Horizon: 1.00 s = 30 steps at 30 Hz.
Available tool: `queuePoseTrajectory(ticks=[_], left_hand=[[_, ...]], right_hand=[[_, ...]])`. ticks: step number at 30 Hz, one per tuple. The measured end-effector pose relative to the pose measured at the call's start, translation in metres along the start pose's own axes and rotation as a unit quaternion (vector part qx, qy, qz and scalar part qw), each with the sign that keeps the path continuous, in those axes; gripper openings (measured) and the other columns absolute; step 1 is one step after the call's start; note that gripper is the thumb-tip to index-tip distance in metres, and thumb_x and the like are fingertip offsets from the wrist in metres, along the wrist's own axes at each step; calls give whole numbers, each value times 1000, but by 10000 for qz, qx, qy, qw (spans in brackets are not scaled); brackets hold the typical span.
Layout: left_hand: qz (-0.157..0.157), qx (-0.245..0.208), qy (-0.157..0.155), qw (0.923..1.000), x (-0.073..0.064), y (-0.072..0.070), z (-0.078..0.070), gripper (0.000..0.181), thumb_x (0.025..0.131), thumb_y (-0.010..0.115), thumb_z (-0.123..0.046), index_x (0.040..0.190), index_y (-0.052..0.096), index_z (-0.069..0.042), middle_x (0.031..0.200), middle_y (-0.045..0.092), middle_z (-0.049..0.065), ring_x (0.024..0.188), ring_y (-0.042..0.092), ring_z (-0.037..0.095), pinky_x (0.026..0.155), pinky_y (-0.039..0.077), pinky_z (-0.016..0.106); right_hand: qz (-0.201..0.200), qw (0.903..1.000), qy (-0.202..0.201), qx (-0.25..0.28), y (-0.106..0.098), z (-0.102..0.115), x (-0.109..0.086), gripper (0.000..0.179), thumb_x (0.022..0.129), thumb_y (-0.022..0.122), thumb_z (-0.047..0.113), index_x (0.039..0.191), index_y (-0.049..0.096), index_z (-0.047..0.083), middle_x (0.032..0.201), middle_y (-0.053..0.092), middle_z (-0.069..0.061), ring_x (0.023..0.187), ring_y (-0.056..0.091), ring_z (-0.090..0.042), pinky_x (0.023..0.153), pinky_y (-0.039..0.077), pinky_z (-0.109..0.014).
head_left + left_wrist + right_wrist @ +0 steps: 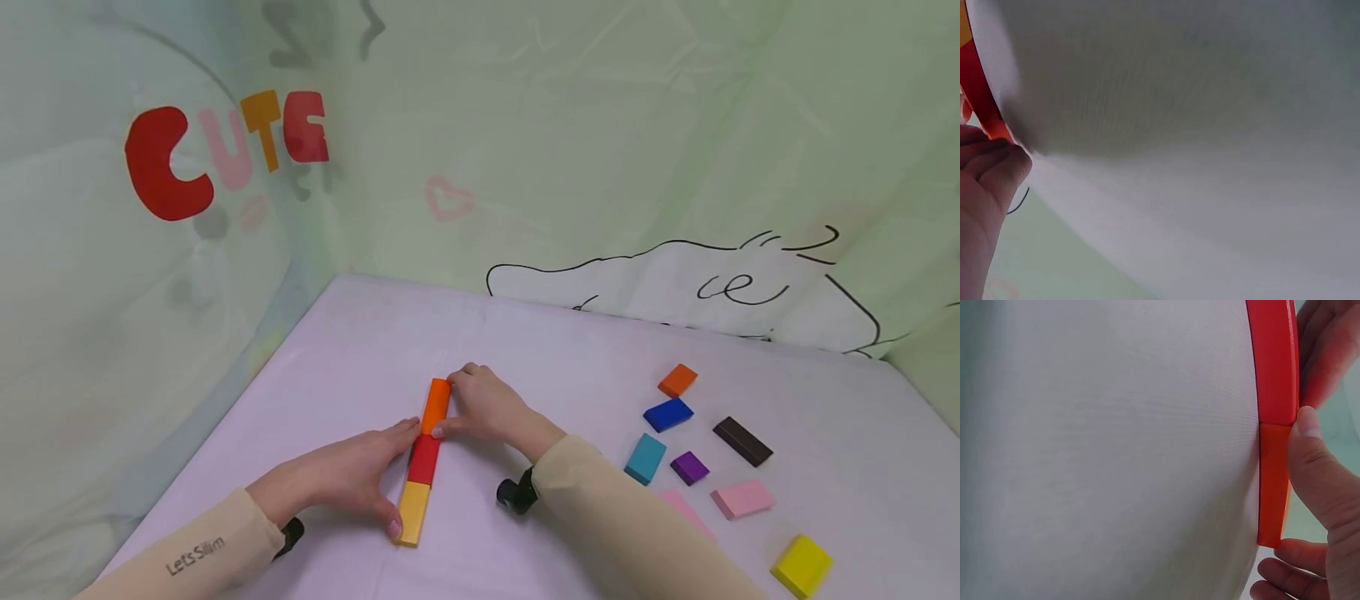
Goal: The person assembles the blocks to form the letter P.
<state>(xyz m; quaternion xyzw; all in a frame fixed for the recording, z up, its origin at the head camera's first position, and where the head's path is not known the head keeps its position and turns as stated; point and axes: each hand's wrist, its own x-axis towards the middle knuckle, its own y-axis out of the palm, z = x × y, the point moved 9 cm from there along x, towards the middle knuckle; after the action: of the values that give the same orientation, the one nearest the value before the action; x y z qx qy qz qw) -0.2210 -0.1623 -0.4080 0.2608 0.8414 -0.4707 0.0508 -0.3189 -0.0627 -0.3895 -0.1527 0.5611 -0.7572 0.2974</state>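
A straight row of blocks lies end to end on the table: orange at the far end, red in the middle, pale yellow nearest. My left hand spreads along the row's left side, thumb at the yellow block and fingertips beside the red-orange joint. On the opposite side, my right hand touches the orange block, its thumb by the joint and a fingertip at the far corner. The right wrist view shows that thumb against the orange block, just below the red block.
Right of my right arm lie loose blocks: orange, dark blue, light blue, purple, black, pink and yellow. Another pink piece is partly behind my sleeve. Fabric walls border the table.
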Motion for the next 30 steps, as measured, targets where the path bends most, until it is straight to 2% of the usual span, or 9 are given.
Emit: queuePoseTrajectory(ticks=[4,7,14,21,30], left_hand=[[-265,12,-85,9996,8,-8,0,117,69,95,-35,160,29,-3,167,33,13,152,38,32,122,36,52],[-339,5,-182,9993,17,-12,2,119,69,96,-34,161,26,-3,167,33,13,153,36,32,122,36,51],[-179,32,-166,9997,30,-12,0,122,69,96,-31,162,23,-1,168,28,15,157,23,35,123,34,53],[-104,111,-321,9994,33,-15,-2,124,68,96,-30,163,20,-5,169,26,13,158,20,34,120,38,55],[-7,235,-346,9991,36,-16,-3,125,67,96,-30,163,20,-4,170,24,15,158,18,36,118,40,57]], right_hand=[[-41,10000,-9,76,0,-1,-1,74,80,87,41,134,62,-1,132,63,-19,121,58,-34,107,52,-44],[-32,9999,17,137,1,-2,-1,73,80,87,40,135,61,-1,132,63,-18,121,58,-34,107,52,-44],[-16,9998,4,176,3,-2,-3,72,81,87,40,136,61,0,134,63,-18,123,58,-33,108,52,-45],[-68,9998,-143,115,2,1,-3,72,82,86,41,135,61,-1,133,63,-19,123,58,-34,108,52,-45],[-136,9997,-201,27,3,-1,-1,72,82,85,43,134,62,-1,131,64,-19,122,59,-34,108,52,-45]])
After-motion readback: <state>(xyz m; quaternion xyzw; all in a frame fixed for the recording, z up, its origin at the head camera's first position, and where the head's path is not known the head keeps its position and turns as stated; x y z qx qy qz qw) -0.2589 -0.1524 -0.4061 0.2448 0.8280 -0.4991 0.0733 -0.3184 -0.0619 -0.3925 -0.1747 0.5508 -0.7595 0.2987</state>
